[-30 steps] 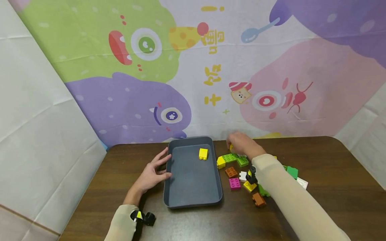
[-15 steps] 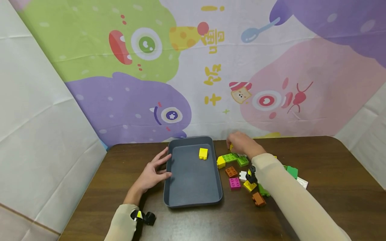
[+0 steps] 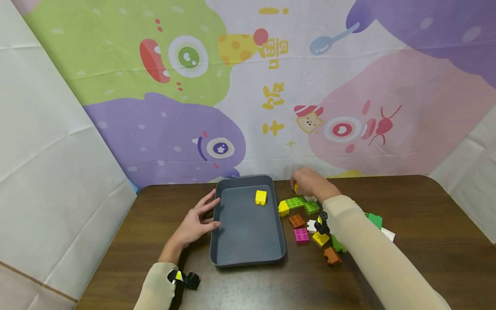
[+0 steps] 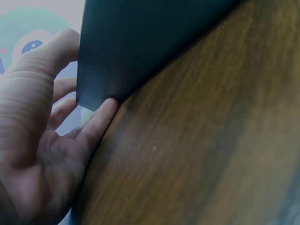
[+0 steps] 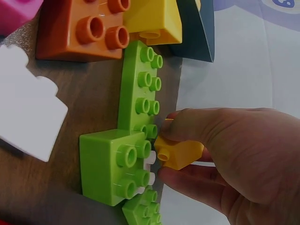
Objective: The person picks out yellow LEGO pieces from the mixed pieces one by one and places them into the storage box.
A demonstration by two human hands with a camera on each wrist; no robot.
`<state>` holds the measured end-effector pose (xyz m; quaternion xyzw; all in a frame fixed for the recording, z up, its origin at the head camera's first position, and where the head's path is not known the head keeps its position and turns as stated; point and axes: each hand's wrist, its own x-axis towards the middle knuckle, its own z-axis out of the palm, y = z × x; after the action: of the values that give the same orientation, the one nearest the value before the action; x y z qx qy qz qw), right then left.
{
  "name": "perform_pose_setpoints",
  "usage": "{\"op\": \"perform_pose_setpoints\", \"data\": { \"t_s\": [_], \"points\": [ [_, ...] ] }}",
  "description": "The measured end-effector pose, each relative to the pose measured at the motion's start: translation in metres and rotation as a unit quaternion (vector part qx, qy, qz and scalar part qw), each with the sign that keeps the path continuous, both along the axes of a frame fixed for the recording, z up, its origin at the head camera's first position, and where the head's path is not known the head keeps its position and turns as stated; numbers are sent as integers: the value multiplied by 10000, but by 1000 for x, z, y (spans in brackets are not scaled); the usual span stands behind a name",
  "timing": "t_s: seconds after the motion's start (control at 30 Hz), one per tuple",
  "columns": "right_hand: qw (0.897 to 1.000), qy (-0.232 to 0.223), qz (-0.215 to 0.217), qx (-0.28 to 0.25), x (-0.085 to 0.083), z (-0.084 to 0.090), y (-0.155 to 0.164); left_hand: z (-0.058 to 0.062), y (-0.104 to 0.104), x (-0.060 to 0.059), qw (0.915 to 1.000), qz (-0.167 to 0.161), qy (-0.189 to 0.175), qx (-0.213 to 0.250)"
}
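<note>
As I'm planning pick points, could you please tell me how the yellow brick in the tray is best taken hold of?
Probably by its left and right sides, from above: the yellow brick lies with its studs facing the near end of the tray, leaving those sides likely flat, with bare tray floor beside each.

Cream long sleeves (image 3: 376, 249), slightly rumpled cuffs (image 3: 158, 272), small black wrist cameras (image 3: 191, 281), bright yellow markings (image 3: 178, 276)
</note>
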<state>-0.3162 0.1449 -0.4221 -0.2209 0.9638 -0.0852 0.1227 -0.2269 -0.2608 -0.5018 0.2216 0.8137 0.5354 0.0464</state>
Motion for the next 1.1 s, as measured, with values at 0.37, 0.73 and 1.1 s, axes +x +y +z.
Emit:
{"op": "perform_pose_setpoints", "data": {
  "t_s": [0.37, 0.73, 1.1],
  "points": [
    [9997, 190, 108, 126, -6, 13, -1, 2, 1, 0, 10000, -31, -13, 18],
    [9998, 125, 78, 103, -4, 18, -8, -1, -3, 2, 10000, -8, 19, -16],
    [9995, 255, 2, 166, -4, 30, -8, 0, -1, 1, 10000, -12, 18, -1]
  ]
}}
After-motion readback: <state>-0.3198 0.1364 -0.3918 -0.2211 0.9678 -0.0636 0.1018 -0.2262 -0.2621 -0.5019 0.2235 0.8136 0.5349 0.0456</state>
